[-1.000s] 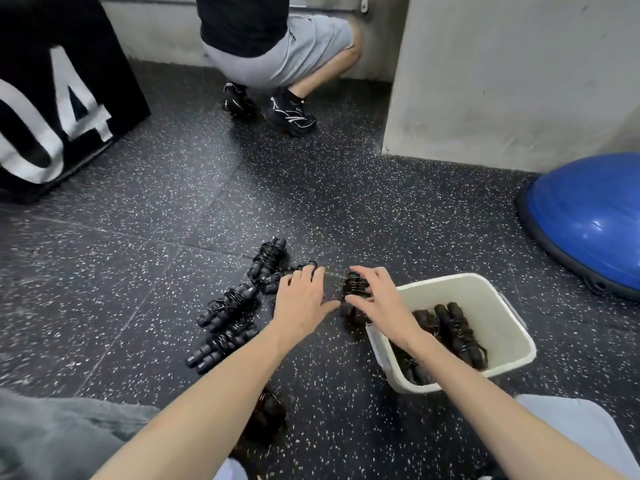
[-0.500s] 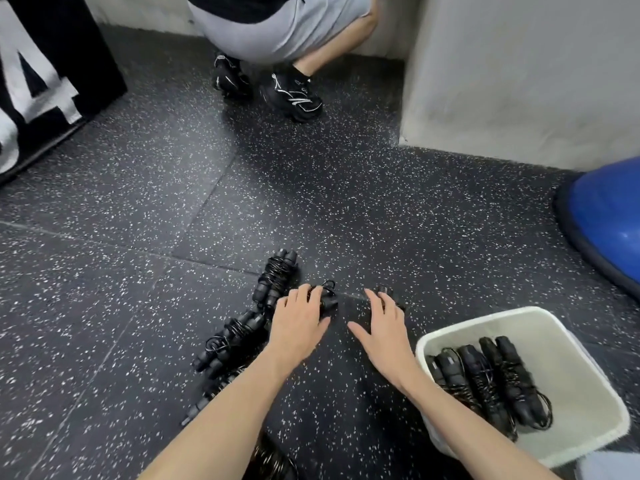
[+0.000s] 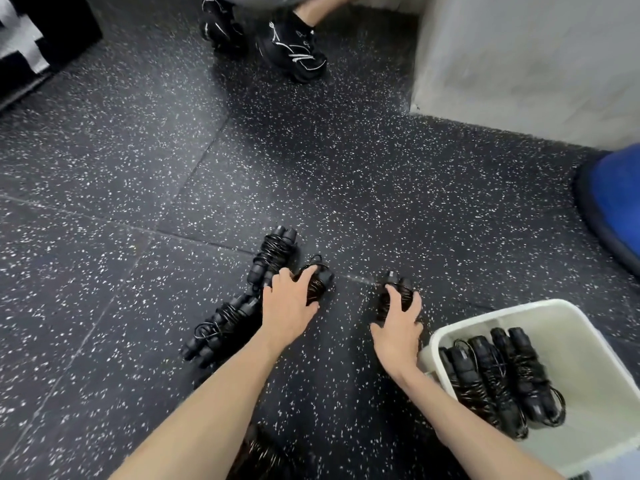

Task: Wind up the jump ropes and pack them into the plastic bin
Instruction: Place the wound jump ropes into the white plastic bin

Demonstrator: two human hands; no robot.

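While both arms are reaching out over the speckled floor [image 3: 311, 161], each hand is closing on its own wound jump rope. The left hand [image 3: 289, 303] is curling its fingers [image 3: 308, 275] round a bundle [image 3: 320, 284] lying just beside two more wound ropes, one [image 3: 273, 254] further out and one [image 3: 225, 322] nearer the body. The right hand [image 3: 398, 327] is wrapping its fingers over another bundle [image 3: 398, 289] that is sitting apart from the rest, near the white bin [image 3: 571, 327]. Both grips look like grasps from above, probably so that the cords stay wrapped round the handles when the bundles are lifted.

Inside the bin, three or so wound ropes [image 3: 502, 379] are lying side by side along the left wall, seemingly packed parallel to leave room for more. The bin is standing close to the right arm, which should keep the carry short. Another dark coil [image 3: 259, 452] is lying low between the forearms, too blurred to read clearly.

Further off, another person's sneakers [image 3: 294, 50] are standing near a grey wall [image 3: 519, 64], and a blue dome [image 3: 616, 195] is showing at the right edge.
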